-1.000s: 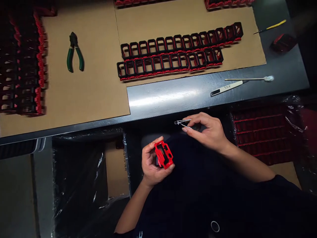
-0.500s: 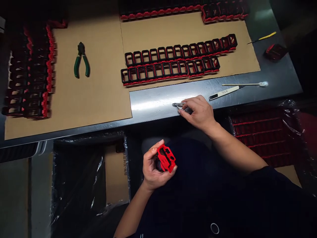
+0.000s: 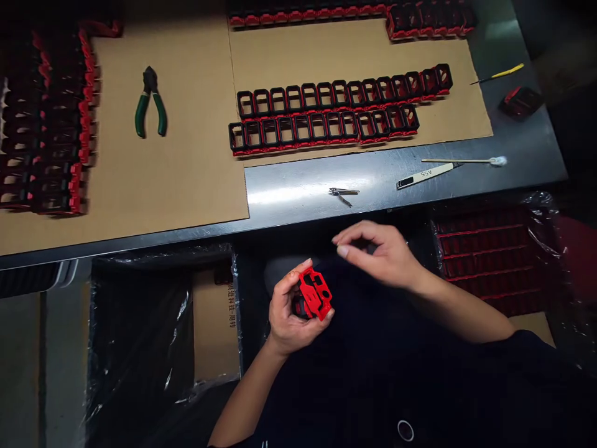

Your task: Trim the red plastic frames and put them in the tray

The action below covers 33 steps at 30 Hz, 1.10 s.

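Observation:
My left hand [image 3: 291,317] is closed around a red and black plastic housing [image 3: 315,295], its red face with cut-outs turned up and to the right. The housing is held in front of my body, below the bench edge. My right hand [image 3: 380,254] hovers to the upper right of it, fingers curved and thumb apart from them, with nothing visible in it. Small metal nippers [image 3: 344,192] lie on the bare metal strip of the bench, beyond my right hand and not touched by it.
Rows of similar housings [image 3: 321,127] stand on cardboard [image 3: 196,180], with more at far left. Green-handled pliers [image 3: 150,102], a white-handled tool [image 3: 426,176], a cotton swab [image 3: 459,161] and a yellow-handled tool [image 3: 508,71] lie about. Plastic-lined boxes [image 3: 140,348] stand below the bench.
My right hand has let go of the nippers on the bench and drawn back toward my body. The housing in my left hand has tilted slightly.

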Available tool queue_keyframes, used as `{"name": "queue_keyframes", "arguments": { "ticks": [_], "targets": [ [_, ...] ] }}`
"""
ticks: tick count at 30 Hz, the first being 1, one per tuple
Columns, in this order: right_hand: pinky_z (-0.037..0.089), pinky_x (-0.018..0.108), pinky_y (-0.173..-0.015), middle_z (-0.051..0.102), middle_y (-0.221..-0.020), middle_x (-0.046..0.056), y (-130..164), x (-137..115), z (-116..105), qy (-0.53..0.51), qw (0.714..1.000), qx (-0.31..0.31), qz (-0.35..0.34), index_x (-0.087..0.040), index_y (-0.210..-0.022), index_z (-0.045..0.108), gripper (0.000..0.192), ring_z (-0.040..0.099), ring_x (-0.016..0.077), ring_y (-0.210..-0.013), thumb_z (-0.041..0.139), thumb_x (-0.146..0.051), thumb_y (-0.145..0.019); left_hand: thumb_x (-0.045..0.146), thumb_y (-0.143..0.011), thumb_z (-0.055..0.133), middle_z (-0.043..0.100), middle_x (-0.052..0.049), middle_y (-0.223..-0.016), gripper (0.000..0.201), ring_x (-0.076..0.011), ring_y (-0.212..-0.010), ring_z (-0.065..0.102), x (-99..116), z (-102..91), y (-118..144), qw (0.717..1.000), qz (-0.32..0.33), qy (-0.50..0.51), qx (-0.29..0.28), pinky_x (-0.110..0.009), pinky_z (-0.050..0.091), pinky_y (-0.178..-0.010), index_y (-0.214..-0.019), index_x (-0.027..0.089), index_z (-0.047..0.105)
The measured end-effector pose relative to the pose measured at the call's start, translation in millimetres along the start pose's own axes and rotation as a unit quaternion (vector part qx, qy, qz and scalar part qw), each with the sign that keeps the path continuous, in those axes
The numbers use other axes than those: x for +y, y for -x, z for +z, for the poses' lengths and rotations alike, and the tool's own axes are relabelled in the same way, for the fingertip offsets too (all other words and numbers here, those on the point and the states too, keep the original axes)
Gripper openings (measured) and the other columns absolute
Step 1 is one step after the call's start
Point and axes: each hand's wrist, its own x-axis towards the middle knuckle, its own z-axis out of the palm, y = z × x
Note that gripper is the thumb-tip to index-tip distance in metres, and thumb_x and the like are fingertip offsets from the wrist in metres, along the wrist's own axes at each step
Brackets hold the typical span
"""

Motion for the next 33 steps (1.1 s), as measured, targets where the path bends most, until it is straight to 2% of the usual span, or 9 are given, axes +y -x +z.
{"name": "queue_keyframes", "arguments": {
  "ticks": [3,5,7,12,15,17,19,23,33],
  "targets": [
    [0.041,0.023,-0.057,0.065,-0.074,0.001,17.8,-5.4,11.3,-0.177,0.948,-0.208,0.166,-0.015,-0.092,0.069,0.023,0.053,0.0109,-0.061,0.07,-0.037,-0.085,0.027,-0.077,0.084,0.061,-0.019,-0.139,0.082,-0.0292,-0.126,0.064,-0.8,-0.3,-2.0,1.0,-0.007,0.001,-0.021,-0.04,0.06,-0.097,-0.146,0.023,0.041],
    [0.037,0.021,-0.055,0.056,-0.066,-0.003,22.8,-1.6,17.8,-0.232,0.905,-0.274,0.226,-0.014,-0.082,0.064,0.025,0.046,0.0086,-0.057,0.07,-0.038,-0.081,0.025,-0.076,0.084,0.061,-0.019,-0.139,0.082,-0.0297,-0.126,0.064,-1.3,-0.9,-4.7,0.999,-0.003,-0.015,-0.045,-0.042,0.059,-0.098,-0.146,0.023,0.041],
    [0.032,0.021,-0.054,0.049,-0.062,-0.006,24.0,3.3,22.2,-0.248,0.885,-0.304,0.253,-0.014,-0.075,0.06,0.024,0.041,0.0071,-0.056,0.07,-0.035,-0.077,0.022,-0.076,0.083,0.062,-0.019,-0.138,0.082,-0.0297,-0.126,0.064,-2.0,-2.0,-8.0,0.997,0.009,-0.028,-0.077,-0.045,0.058,-0.1,-0.146,0.023,0.042],
    [0.028,0.021,-0.05,0.046,-0.058,-0.007,18.1,-1.3,22.3,-0.175,0.893,-0.322,0.26,-0.015,-0.067,0.058,0.017,0.037,0.0069,-0.054,0.069,-0.028,-0.07,0.019,-0.076,0.082,0.062,-0.02,-0.139,0.081,-0.0293,-0.126,0.065,-4.1,-4.8,-11.1,0.992,0.032,-0.011,-0.125,-0.045,0.058,-0.101,-0.146,0.023,0.041],
    [0.027,0.021,-0.049,0.048,-0.056,-0.006,13.7,-12.3,16.7,-0.111,0.909,-0.319,0.244,-0.015,-0.064,0.058,0.015,0.039,0.0069,-0.052,0.065,-0.024,-0.072,0.019,-0.074,0.084,0.063,-0.019,-0.137,0.081,-0.0286,-0.124,0.066,-4.0,-4.2,-7.0,0.996,0.021,-0.006,-0.091,-0.043,0.058,-0.101,-0.143,0.022,0.043],
    [0.032,0.021,-0.052,0.053,-0.059,-0.005,12.7,-15.4,13.4,-0.139,0.911,-0.313,0.229,-0.015,-0.068,0.062,0.011,0.044,0.0077,-0.054,0.061,-0.023,-0.075,0.023,-0.074,0.086,0.063,-0.019,-0.137,0.079,-0.0282,-0.122,0.067,-3.0,-2.9,-3.1,0.998,-0.008,0.019,-0.061,-0.041,0.059,-0.098,-0.141,0.023,0.044],
    [0.039,0.021,-0.058,0.058,-0.064,-0.003,14.1,-12.7,12.8,-0.221,0.897,-0.305,0.229,-0.014,-0.08,0.067,0.013,0.05,0.0092,-0.059,0.06,-0.025,-0.078,0.03,-0.075,0.086,0.063,-0.019,-0.137,0.076,-0.0283,-0.12,0.068,-1.9,-1.8,0.3,0.996,-0.045,0.055,-0.047,-0.04,0.06,-0.094,-0.138,0.024,0.044],
    [0.047,0.021,-0.06,0.064,-0.073,-0.001,21.2,0.2,20.3,-0.361,0.836,-0.309,0.276,-0.012,-0.098,0.067,0.029,0.057,0.0102,-0.064,0.072,-0.034,-0.079,0.042,-0.074,0.086,0.063,-0.018,-0.137,0.073,-0.0289,-0.119,0.068,-2.7,-0.9,4.5,0.988,-0.109,0.098,-0.041,-0.041,0.059,-0.095,-0.133,0.026,0.046],
    [0.055,0.017,-0.053,0.07,-0.076,0.002,27.9,9.0,34.2,-0.46,0.774,-0.262,0.348,-0.012,-0.096,0.064,0.043,0.067,0.0118,-0.064,0.086,-0.04,-0.073,0.049,-0.068,0.088,0.062,-0.017,-0.139,0.076,-0.0241,-0.107,0.071,-7.0,3.6,1.2,0.965,-0.194,0.171,-0.044,-0.036,0.058,-0.09,-0.128,0.026,0.048]
  ]
}}
